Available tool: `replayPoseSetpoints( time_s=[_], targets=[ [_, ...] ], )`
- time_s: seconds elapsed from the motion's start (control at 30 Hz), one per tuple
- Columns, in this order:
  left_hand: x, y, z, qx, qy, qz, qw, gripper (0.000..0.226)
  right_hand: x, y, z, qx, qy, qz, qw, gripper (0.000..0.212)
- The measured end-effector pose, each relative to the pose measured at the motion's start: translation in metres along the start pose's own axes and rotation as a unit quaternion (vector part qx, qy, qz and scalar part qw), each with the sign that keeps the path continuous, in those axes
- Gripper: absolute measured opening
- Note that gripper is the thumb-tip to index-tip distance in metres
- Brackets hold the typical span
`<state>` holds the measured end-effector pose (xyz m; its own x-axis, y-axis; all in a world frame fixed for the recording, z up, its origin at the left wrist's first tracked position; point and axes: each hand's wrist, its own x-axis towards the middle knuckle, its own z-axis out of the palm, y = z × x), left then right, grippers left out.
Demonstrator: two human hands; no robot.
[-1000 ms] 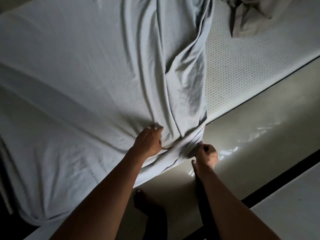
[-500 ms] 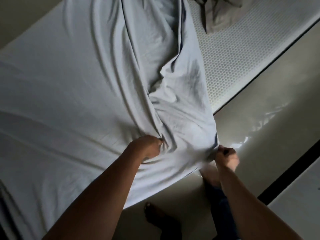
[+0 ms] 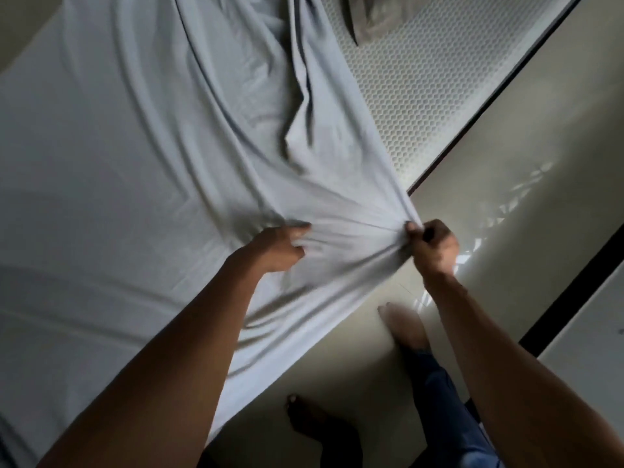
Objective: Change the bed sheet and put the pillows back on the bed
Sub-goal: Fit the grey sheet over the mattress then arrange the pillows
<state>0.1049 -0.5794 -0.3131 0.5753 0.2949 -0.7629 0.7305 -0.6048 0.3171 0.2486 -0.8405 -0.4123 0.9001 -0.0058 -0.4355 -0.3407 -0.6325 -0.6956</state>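
Since a second ago the right hand [image 3: 432,246] has been swinging outward, away from the left, dragging the sheet's edge with it, so the tight bunch that sat between the two hands is now fanning out wide.

Nearest the camera, the person's bare feet [image 3: 405,327] are standing on the glossy floor [image 3: 506,170] just beside the bed. Above them the right hand is clamping a gathered edge of the pale sheet [image 3: 135,163] in a closed fist, holding it out past the side of the bed. The left hand [image 3: 278,248] is curling its fingers into a fold of the same fabric on top of the bed, pinning or tugging it. Creases are radiating from both grips, so the cloth is looking taut between them.

Farther back, the sheet is lying over most of the bed on the left, fairly flat, while a thick twisted ridge is running up toward the far end. To the right of that ridge a strip of honeycomb-patterned mattress [image 3: 422,79] is lying bare, and a crumpled cloth [image 3: 374,18] is sitting on it at the top edge — whether that is the old sheet cannot be told.

Judging from this, the job is roughly midway: the sheet is on but not spread across the far right, no edge is visibly tucked, and no pillows are in view — those steps are all remaining.
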Motion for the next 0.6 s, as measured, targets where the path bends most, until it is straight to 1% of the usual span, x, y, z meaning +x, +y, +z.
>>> replayPoseSetpoints(
  time_s=[0.03,0.07,0.1,0.13,0.2,0.23,0.27,0.3,0.37,0.4,0.43,0.47,0.53,0.57,0.6],
  targets=[
    [-0.003,-0.003,0.001,0.005,0.042,0.014,0.999,0.063,0.004,0.009,-0.008,0.008,0.034,0.034,0.999,0.031],
    [-0.006,-0.006,0.003,-0.001,0.086,0.016,0.996,0.069,0.005,0.017,-0.014,0.026,0.046,0.072,0.996,0.032],
    [-0.008,-0.008,0.004,-0.011,0.111,0.001,0.994,0.075,0.005,0.023,-0.016,0.044,0.036,0.101,0.993,0.033],
    [-0.008,-0.01,0.007,-0.013,0.107,-0.019,0.994,0.08,0.002,0.023,-0.016,0.06,0.012,0.109,0.992,0.031],
    [-0.005,-0.009,0.014,0.024,0.041,-0.042,0.998,0.084,-0.003,0.014,-0.01,0.104,-0.062,0.083,0.989,0.022],
    [-0.002,-0.006,0.018,0.044,0.009,-0.047,0.998,0.085,-0.004,0.006,-0.007,0.155,-0.102,0.071,0.98,0.018],
    [0.001,-0.001,0.02,0.065,-0.018,-0.048,0.997,0.087,-0.005,-0.003,-0.005,0.217,-0.143,0.07,0.963,0.01],
    [0.005,0.005,0.021,0.083,-0.04,-0.055,0.994,0.087,-0.004,-0.011,-0.003,0.284,-0.182,0.081,0.938,0.008],
    [0.014,0.016,0.022,0.103,-0.066,-0.071,0.99,0.086,-0.006,-0.024,-0.001,0.357,-0.245,0.125,0.893,0.021],
    [0.018,0.019,0.022,0.11,-0.076,-0.079,0.988,0.084,-0.008,-0.026,0.001,0.353,-0.246,0.135,0.892,0.029],
    [0.019,0.022,0.02,0.116,-0.085,-0.089,0.986,0.083,-0.009,-0.023,0.003,0.343,-0.226,0.132,0.902,0.034],
    [0.02,0.023,0.019,0.119,-0.091,-0.095,0.984,0.082,-0.01,-0.017,0.003,0.321,-0.185,0.121,0.921,0.032],
    [0.02,0.025,0.016,0.13,-0.094,-0.102,0.982,0.083,-0.006,0.0,-0.002,0.284,-0.065,0.119,0.949,0.018],
    [0.018,0.027,0.016,0.134,-0.095,-0.103,0.981,0.083,-0.002,0.008,-0.006,0.236,-0.005,0.118,0.965,0.022],
    [0.017,0.029,0.016,0.132,-0.095,-0.101,0.981,0.083,0.001,0.014,-0.01,0.16,0.031,0.118,0.98,0.028]
  ],
)
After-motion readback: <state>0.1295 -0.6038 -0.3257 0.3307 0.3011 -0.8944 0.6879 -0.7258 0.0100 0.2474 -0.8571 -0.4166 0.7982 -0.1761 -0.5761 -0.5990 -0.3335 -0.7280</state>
